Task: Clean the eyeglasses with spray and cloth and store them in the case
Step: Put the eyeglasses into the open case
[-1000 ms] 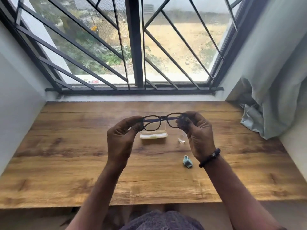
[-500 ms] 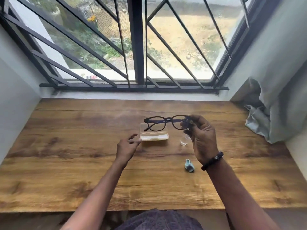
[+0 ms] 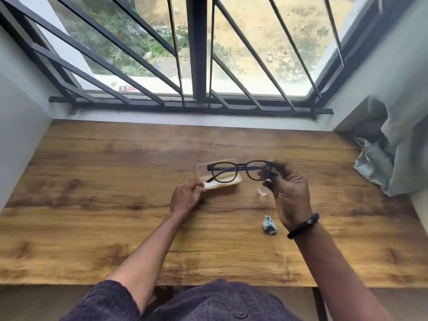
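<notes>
Dark-framed eyeglasses point(image 3: 240, 170) hang in the air over the wooden table point(image 3: 92, 205), with their temples folded. My right hand point(image 3: 287, 193) grips them at their right end. A clear plastic case point(image 3: 216, 185) lies open on the table just below and behind the glasses. My left hand point(image 3: 186, 196) rests at the case's left front corner, fingers on its edge. A small clear spray bottle point(image 3: 262, 192) stands on the table, mostly hidden behind my right hand. A crumpled light blue cloth point(image 3: 269, 225) lies near my right wrist.
A barred window point(image 3: 199, 54) runs along the table's far edge. A pale grey curtain point(image 3: 389, 158) bunches onto the table's far right corner. White walls close in the left and right sides.
My left hand let go of the glasses, dropped to the table and reached the case's left corner. My right hand alone keeps the glasses above the case.
</notes>
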The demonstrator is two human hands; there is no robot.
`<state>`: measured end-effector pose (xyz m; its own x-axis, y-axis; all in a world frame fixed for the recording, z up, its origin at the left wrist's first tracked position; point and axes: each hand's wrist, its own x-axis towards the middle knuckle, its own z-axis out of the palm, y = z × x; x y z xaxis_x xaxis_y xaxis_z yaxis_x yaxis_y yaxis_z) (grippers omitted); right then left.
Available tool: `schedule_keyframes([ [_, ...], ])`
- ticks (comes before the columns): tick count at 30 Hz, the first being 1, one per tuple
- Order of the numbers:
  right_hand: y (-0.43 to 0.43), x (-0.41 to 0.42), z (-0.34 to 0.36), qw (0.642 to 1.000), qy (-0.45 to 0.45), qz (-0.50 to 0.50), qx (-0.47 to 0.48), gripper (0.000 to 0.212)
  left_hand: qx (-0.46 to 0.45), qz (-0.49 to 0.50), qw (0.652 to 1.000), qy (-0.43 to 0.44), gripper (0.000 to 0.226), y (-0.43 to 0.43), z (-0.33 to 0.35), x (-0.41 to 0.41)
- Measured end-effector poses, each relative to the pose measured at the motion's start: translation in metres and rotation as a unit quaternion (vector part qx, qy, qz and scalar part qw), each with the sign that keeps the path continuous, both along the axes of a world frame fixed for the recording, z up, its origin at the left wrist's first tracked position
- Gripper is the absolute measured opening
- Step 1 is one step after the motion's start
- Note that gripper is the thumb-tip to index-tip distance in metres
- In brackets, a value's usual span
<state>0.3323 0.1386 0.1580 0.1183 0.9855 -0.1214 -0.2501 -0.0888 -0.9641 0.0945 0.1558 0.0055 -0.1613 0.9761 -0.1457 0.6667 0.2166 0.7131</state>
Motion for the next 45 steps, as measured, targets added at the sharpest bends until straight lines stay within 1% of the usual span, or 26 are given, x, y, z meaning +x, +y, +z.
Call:
schedule_keyframes([
  [2,-0.001,-0.002,-0.003,1.000,0.005,-0.001,-0.004,0.019,-0.005,0.001,1.000,0.005,0.015,0.000,-0.001,0.001],
  [8,-0.003,-0.009,-0.021,1.000,-0.019,0.004,-0.024,0.018,0.033,-0.033,0.998,0.037,0.013,-0.021,-0.014,-0.017],
  [11,-0.007,-0.012,-0.041,0.998,-0.028,0.010,-0.051,0.020,0.030,-0.028,0.999,0.011,0.011,-0.039,-0.023,-0.030],
  [17,-0.011,-0.022,-0.099,0.988,-0.067,0.036,-0.131,0.019,0.013,-0.015,0.999,-0.030,0.014,-0.052,-0.032,-0.042],
  [19,-0.010,-0.024,-0.118,0.983,-0.086,0.037,-0.159,0.020,0.016,-0.012,0.999,-0.038,0.019,-0.054,-0.034,-0.043],
  [22,-0.006,-0.027,-0.140,0.975,-0.115,0.034,-0.185,0.024,0.018,0.000,0.999,-0.044,0.034,-0.057,-0.036,-0.044],
  [27,0.002,-0.032,-0.159,0.971,-0.123,0.030,-0.205,0.024,0.009,0.021,0.998,-0.053,0.053,-0.055,-0.036,-0.044],
  [31,0.006,-0.036,-0.169,0.968,-0.123,0.046,-0.215,0.023,0.005,0.017,0.998,-0.063,0.062,-0.054,-0.034,-0.044],
  [33,0.009,-0.038,-0.173,0.963,-0.144,0.048,-0.222,0.020,0.003,0.015,0.997,-0.069,0.063,-0.053,-0.033,-0.044],
  [35,0.011,-0.039,-0.176,0.960,-0.167,0.053,-0.218,0.013,0.000,0.014,0.997,-0.070,0.064,-0.053,-0.034,-0.045],
  [39,0.014,-0.042,-0.179,0.948,-0.248,0.054,-0.194,0.015,0.003,0.013,0.997,-0.070,0.065,-0.053,-0.035,-0.045],
  [41,0.015,-0.045,-0.176,0.931,-0.319,0.061,-0.168,0.021,0.006,0.012,0.997,-0.070,0.065,-0.054,-0.034,-0.044],
  [43,0.013,-0.049,-0.169,0.906,-0.396,0.074,-0.127,0.025,0.009,0.011,0.998,-0.065,0.063,-0.055,-0.034,-0.043],
  [45,0.011,-0.051,-0.163,0.883,-0.454,0.086,-0.082,0.027,0.011,0.010,0.998,-0.064,0.063,-0.055,-0.033,-0.043],
])
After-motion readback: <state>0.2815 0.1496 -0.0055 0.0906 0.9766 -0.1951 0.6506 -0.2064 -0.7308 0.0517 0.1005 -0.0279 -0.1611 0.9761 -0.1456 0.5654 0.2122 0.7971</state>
